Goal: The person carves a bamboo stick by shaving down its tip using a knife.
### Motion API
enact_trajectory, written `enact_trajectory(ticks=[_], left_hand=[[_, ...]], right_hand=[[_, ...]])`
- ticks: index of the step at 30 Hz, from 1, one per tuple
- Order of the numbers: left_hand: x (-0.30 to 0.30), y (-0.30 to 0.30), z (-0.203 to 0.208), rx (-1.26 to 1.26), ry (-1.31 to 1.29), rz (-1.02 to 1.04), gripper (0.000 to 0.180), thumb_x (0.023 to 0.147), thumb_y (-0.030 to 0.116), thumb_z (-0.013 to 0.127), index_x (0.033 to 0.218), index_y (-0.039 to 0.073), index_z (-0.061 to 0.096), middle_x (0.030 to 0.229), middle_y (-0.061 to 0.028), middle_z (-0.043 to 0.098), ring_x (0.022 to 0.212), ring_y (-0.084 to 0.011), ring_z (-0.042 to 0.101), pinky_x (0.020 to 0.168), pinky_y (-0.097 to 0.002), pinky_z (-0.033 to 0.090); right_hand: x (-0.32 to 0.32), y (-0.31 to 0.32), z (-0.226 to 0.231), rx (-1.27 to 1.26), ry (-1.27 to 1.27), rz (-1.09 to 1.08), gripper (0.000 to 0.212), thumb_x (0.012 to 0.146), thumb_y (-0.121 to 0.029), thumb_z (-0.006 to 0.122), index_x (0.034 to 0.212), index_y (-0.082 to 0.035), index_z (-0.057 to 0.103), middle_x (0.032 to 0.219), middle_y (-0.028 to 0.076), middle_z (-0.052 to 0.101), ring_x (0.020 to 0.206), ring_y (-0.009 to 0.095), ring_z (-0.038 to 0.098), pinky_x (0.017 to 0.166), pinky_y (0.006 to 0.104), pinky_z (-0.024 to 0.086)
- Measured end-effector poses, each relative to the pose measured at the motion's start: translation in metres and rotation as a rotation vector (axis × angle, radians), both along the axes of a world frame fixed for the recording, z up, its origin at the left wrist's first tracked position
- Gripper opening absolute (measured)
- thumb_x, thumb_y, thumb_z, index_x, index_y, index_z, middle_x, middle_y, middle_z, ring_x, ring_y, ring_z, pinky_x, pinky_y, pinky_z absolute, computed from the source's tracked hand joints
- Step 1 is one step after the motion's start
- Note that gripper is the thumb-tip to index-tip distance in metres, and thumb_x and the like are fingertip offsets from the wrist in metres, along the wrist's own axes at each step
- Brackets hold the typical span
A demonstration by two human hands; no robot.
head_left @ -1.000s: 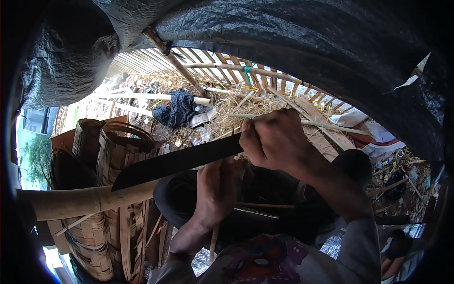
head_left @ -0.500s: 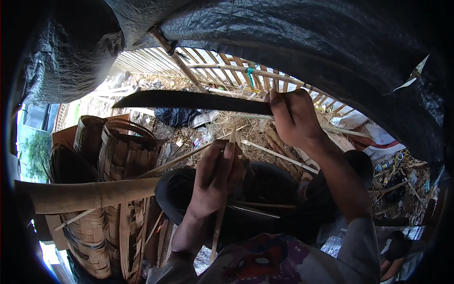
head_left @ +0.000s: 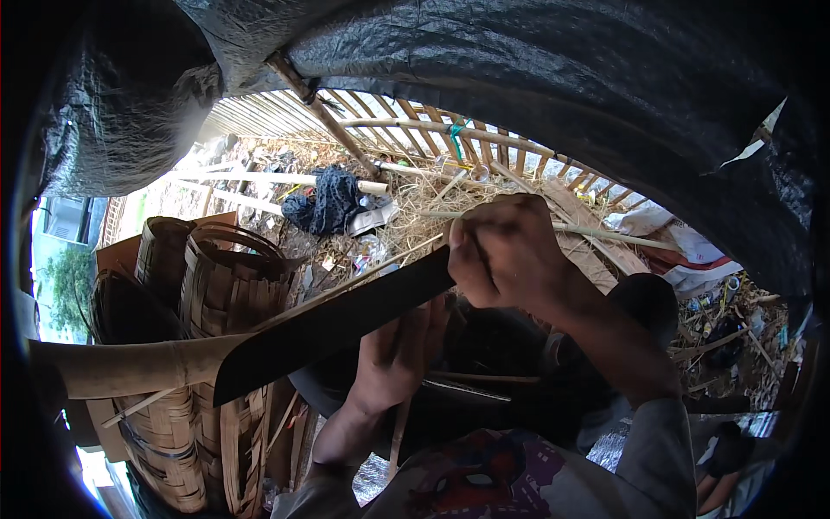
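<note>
A machete with a long dark blade is in my right hand, whose fingers are closed round its handle. The blade slants down to the left, passing over my left hand and hiding part of its fingers. That hand is closed on a thin bamboo strip, whose lower end shows below the wrist, in front of my shirt. The blade hides the strip's upper part, so I cannot tell whether the edge touches it. The blade's broad tip lies across the view of a thick bamboo pole.
Several woven bamboo baskets stand at the left, behind the pole. A dark tarp hangs overhead, and a bamboo fence runs across the back. Dark crumpled cloth, straw and split bamboo litter the ground. Sacks lie at the right.
My right hand has come down and toward the left, swinging the machete from level above my left hand to a slant across it. My left hand has stayed nearly in place.
</note>
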State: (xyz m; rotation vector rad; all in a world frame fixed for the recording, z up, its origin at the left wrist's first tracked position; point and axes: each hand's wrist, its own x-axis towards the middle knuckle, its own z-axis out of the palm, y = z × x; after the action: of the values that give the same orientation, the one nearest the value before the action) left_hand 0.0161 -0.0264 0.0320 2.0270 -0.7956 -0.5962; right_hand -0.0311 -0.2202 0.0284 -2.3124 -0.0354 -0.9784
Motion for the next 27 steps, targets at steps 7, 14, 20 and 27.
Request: enact_trajectory(ticks=[7,14,20,27], left_hand=[[0.002,-0.015,0.027,-0.53,0.652,-0.036,0.018,0.101,0.014,0.036,0.088,0.005,0.044,0.065,0.0016,0.038,0.053,-0.0063,0.03,0.05,-0.0217,0.029],[-0.001,-0.017,0.036,-0.474,0.753,-0.069,0.019,0.101,0.016,0.036,0.088,0.006,0.045,0.062,0.0034,0.038,0.05,-0.0035,0.03,0.047,-0.0203,0.027],[-0.01,-0.016,0.028,-0.412,0.505,-0.066,0.018,0.101,0.01,0.035,0.091,0.004,0.048,0.064,0.001,0.04,0.052,-0.0069,0.035,0.046,-0.0227,0.028],[-0.004,-0.019,0.014,-0.293,0.107,-0.002,0.017,0.098,0.013,0.045,0.083,0.005,0.05,0.063,0.0004,0.044,0.049,-0.0032,0.036,0.042,-0.0213,0.025]], right_hand=[[0.019,-0.059,-0.04,0.382,0.239,-0.296,0.043,0.093,-0.024,0.036,0.061,-0.001,0.054,0.05,0.015,0.052,0.045,0.025,0.054,0.049,0.0403,0.041],[0.0,-0.003,-0.016,0.505,0.037,0.086,0.036,0.092,-0.015,0.046,0.058,-0.002,0.051,0.044,0.012,0.046,0.037,0.027,0.047,0.041,0.0388,0.034],[-0.012,0.011,0.004,0.059,-0.072,0.054,0.021,0.08,-0.01,0.051,0.061,-0.002,0.053,0.049,0.01,0.049,0.04,0.024,0.049,0.044,0.035,0.041],[0.001,-0.001,-0.019,-0.024,0.036,-0.058,0.029,0.078,-0.02,0.053,0.053,-0.005,0.057,0.047,0.011,0.055,0.037,0.024,0.054,0.039,0.0359,0.045]])
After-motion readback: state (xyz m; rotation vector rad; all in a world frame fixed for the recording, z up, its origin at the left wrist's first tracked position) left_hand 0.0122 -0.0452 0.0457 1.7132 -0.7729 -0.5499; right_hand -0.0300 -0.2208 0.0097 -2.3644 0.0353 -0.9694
